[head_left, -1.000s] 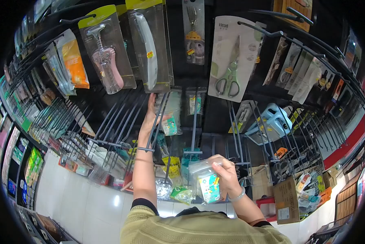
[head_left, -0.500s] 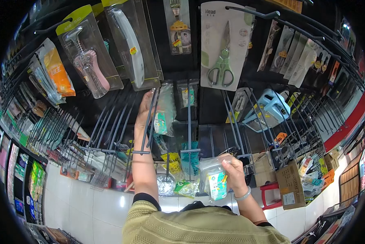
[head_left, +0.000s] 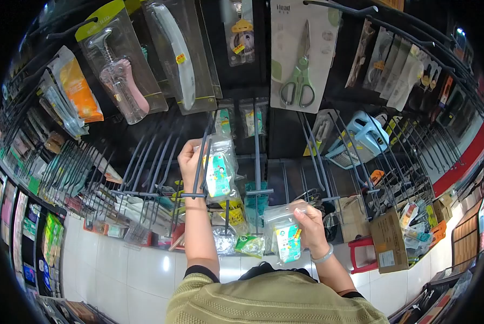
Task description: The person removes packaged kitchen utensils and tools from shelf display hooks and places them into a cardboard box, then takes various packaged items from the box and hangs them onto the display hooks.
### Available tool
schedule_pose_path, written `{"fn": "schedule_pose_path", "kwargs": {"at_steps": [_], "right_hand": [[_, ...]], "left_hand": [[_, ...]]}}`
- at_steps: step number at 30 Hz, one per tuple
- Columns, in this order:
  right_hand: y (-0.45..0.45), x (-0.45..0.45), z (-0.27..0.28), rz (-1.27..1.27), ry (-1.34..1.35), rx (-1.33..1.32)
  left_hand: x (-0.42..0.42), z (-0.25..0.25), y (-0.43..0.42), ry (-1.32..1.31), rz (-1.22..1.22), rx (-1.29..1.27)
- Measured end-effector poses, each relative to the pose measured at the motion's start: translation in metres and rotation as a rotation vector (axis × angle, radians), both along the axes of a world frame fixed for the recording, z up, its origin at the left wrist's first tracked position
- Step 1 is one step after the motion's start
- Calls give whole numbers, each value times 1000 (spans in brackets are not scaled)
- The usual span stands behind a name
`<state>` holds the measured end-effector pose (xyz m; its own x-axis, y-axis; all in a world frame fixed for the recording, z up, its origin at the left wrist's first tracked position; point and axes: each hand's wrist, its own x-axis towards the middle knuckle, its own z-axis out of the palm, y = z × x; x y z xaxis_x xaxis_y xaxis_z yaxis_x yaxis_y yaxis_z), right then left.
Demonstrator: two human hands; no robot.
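Observation:
My left hand [head_left: 191,162] is closed at the top edge of a clear zip bag with a teal and white card [head_left: 219,175], beside the metal hooks at centre. Behind that bag hangs a similar small bag [head_left: 224,120], and another one [head_left: 254,119] hangs on the hook to its right. Lower right of centre, my right hand [head_left: 311,225] pinches the top corner of clear zip bags with a teal and white card and yellow stickers [head_left: 288,243], held upright.
Packaged scissors [head_left: 301,70], a corkscrew [head_left: 122,86] and a long pale tool [head_left: 176,54] hang above. A blue grater [head_left: 360,141] hangs at right. Bare hooks jut forward. Lower right stand a cardboard box [head_left: 391,243] and a red stool [head_left: 363,255].
My left hand has come back from the wall toward me, and the bag at it has moved forward along the hook. A small bag behind it has come into view. My right hand still holds its bags.

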<state>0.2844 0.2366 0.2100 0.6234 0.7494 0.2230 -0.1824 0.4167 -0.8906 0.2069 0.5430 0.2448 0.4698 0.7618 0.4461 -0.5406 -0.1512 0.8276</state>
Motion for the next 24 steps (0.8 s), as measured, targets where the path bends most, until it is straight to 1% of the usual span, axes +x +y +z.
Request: {"fn": "schedule_pose_path", "kwargs": {"at_steps": [3,6,9,11,12,15,16,17,19,20,22,23,24], "right_hand": [[-2,-3,-3,-37,13,-18],[-6,-4,-6,-90,24,-56],[-12,-4,-9,-119,20,-73],[-18,-3,-12,-157,15,-84],[-22,-3,-13,-173,13,-87],[-39,-2,-18,-209,45,-102],[-47,-1,-22,-218,48,-100],[-56,0,-24,-230,49,-96],[-74,0,-25,-237,23,-94],[-86,0,-29,-260,-8,-114],[-118,3,-31,-308,-69,-193],[-134,4,-32,-348,-149,-184],[-155,5,-31,-388,-225,-181]], "left_hand": [[-15,2,-17,-8,78,-35],[-35,-4,-28,7,70,-63],[-56,6,-55,-9,81,-100],[-71,12,-70,31,97,-165],[-77,14,-77,-6,81,-216],[-95,18,-93,-101,0,-252],[-99,22,-101,-82,59,-289],[-110,16,-98,-63,-15,-196],[-110,34,-119,34,99,-179],[-110,37,-126,45,95,-146],[-104,38,-148,201,175,-17],[-100,34,-162,281,186,64],[-95,20,-171,322,173,167]]}}
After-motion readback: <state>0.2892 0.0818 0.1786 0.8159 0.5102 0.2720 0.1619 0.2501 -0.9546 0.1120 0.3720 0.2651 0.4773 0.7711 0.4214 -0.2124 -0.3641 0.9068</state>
